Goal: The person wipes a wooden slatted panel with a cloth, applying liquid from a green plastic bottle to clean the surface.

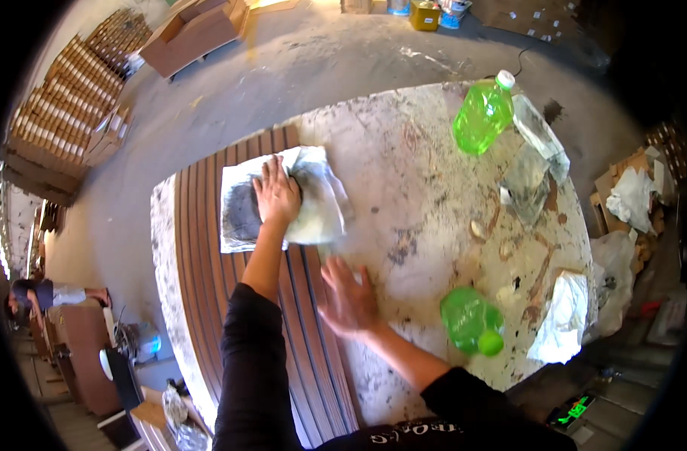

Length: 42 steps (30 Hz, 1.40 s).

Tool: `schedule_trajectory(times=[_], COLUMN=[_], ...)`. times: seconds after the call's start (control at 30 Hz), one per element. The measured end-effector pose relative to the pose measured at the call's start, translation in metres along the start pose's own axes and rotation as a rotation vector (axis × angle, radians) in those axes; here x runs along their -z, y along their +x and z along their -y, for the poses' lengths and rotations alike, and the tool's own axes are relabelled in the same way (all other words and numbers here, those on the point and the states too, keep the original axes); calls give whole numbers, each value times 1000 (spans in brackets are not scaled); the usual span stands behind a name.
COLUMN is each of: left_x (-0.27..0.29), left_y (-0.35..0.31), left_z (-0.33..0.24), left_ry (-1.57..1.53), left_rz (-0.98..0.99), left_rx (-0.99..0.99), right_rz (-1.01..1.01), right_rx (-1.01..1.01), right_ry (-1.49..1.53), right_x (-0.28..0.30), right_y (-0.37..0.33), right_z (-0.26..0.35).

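Note:
My left hand [277, 194] lies flat, fingers stretched, on a folded white cloth [317, 199] that has a dark grey smudge. Beneath the cloth are long brown grooved slats or panels [208, 278], laid side by side along the left part of the worktable. My right hand [349, 299] hovers at or touches the right edge of the panels, slightly blurred. Its fingers are apart and nothing shows in them.
The stained pale worktable [404, 165] carries a bottle of green liquid [482, 116], a green bottle with a green cap [471, 319], crumpled clear plastic [525, 184] and a white cloth [563, 319]. Stacked slats [69, 98] stand far left; another person [50, 295] is at left.

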<state>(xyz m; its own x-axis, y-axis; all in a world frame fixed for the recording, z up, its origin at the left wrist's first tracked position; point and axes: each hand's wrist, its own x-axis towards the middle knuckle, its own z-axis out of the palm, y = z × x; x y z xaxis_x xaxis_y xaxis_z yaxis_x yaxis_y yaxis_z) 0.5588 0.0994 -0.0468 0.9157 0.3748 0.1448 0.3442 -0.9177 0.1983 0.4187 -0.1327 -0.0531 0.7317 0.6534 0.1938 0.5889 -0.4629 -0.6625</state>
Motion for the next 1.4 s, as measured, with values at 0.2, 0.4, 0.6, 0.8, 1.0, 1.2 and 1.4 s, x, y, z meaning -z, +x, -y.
schedule_trajectory(times=[0.2,0.4,0.6,0.8,1.0,1.2,1.4], left_x=[42,110,182,251,222,165,124], left_y=[-209,-499,-672,-704,-636,-583,-563], left_z=[-17,-22,0,6,26,47,17], left_ry=[-43,-92,-1276,-2196,-2426,-1249,-193], left_rz=[55,256,-169,-953,-961,-454,199], left_rx=[-80,125,1147,573,310,599,350], right_rz=[-451,-484,-220,-4,-105,-163,-108], right_rx=[-65,18,-99,-13,-6,-196,-244], right_ry=[443,661,645,787,403,-58,-332], right_x=[4,5,4,-5,-8,-46,-52], right_y=[8,-24,-133,-194,-163,-101,-96], right_z=[-5,-17,16,61,67,82,82])
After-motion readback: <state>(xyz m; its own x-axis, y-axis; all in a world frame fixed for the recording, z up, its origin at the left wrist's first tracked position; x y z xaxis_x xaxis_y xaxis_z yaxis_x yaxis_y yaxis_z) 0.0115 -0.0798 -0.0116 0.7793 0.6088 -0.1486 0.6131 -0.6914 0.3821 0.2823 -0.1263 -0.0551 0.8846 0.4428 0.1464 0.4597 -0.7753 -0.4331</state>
